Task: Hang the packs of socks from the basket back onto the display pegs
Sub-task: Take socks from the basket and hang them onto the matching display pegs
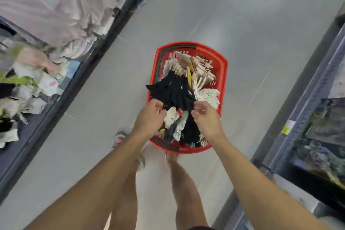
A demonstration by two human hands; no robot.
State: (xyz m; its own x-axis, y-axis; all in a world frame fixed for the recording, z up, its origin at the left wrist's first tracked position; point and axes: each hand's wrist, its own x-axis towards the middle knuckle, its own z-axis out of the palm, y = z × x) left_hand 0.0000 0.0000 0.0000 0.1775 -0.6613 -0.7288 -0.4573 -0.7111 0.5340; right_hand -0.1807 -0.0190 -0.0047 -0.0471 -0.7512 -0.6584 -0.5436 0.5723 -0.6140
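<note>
1. Bare forearms [93,183] come in from the bottom edge, with the person's bare legs [183,183] between them, standing right at the near end of the basket. One sandal [119,137] shows just to the near left of it.
2. Red plastic basket [224,65] sits on the grey tiled floor [242,15], stuffed with packs of socks.
3. Left hand [151,115] is over the basket's near left part, fingers curled down into the black socks [173,89], so it's grabbing that bundle.
4. Right hand [207,119] is over the near right part, thumb and fingertips pinched together at the edge of the same black socks. What exactly sits in the pinch is too small to make out.
5. Black socks fill the middle of the basket. Cream packs [203,73] on card headers pile up at its far end, with a yellow card [189,76] poking up beside them.
6. White socks [209,95] lie against the right wall of the basket, and a crumpled white pack with lettering [173,117] sits between the two hands.
7. Left of the basket runs a low shelf [37,84] of jumbled bagged packs, with pale pink fabric [56,5] heaped further along it.
8. Right of the basket is another dark shelf unit [317,117], contents too blurry to name.
</note>
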